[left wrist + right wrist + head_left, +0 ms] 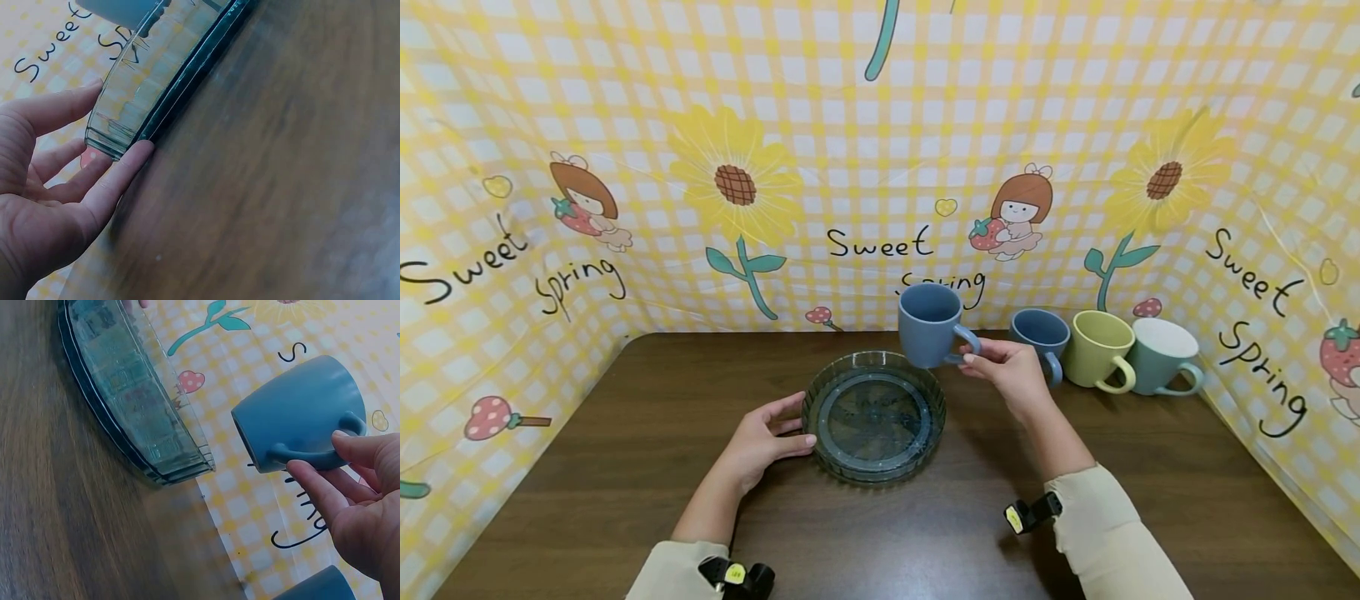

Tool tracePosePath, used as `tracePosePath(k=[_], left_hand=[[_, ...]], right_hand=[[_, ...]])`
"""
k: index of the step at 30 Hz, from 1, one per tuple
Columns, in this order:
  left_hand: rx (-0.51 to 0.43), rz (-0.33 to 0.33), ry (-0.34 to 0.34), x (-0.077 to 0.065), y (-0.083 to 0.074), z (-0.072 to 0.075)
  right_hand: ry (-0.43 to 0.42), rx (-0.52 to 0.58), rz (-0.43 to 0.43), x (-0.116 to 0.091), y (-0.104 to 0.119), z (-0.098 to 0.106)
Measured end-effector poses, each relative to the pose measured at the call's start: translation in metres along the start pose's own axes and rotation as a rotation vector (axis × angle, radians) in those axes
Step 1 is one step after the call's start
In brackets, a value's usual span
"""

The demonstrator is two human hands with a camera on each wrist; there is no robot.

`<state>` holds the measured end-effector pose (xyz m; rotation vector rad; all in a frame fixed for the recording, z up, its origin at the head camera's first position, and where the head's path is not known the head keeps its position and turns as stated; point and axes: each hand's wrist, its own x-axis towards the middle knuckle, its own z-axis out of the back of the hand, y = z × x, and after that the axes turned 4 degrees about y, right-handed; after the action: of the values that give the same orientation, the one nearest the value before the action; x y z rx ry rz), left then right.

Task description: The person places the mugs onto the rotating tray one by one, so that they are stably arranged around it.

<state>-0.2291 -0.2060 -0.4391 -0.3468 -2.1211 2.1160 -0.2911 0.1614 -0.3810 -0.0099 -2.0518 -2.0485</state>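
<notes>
In the head view a blue mug [928, 329] is held upright above the table, near the right rear rim of a round, ribbed dark glass dish [874, 421]. My right hand [1011, 375] pinches the mug's handle between thumb and fingers, as the right wrist view also shows with the mug [303, 412] beside the dish wall [140, 406]. At the dish's left side, my left hand [767, 437] rests its spread, fairly straight fingers against the outer wall. In the left wrist view one fingertip [145, 149] lies at the dish's base.
To the right stand a second blue mug [1039, 329], a yellow-green mug [1097, 346] and a teal mug with white inside [1161, 358], side by side, handles toward me. A yellow checked cloth [865, 150] encloses the back and sides of the brown wooden table [895, 542].
</notes>
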Motion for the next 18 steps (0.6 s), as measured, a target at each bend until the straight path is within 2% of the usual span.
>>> tracePosePath(k=[18], left_hand=[[0.002, 0.005, 0.014, -0.001, -0.002, 0.001]], right_hand=[[0.069, 0.014, 0.003, 0.006, 0.000, -0.018]])
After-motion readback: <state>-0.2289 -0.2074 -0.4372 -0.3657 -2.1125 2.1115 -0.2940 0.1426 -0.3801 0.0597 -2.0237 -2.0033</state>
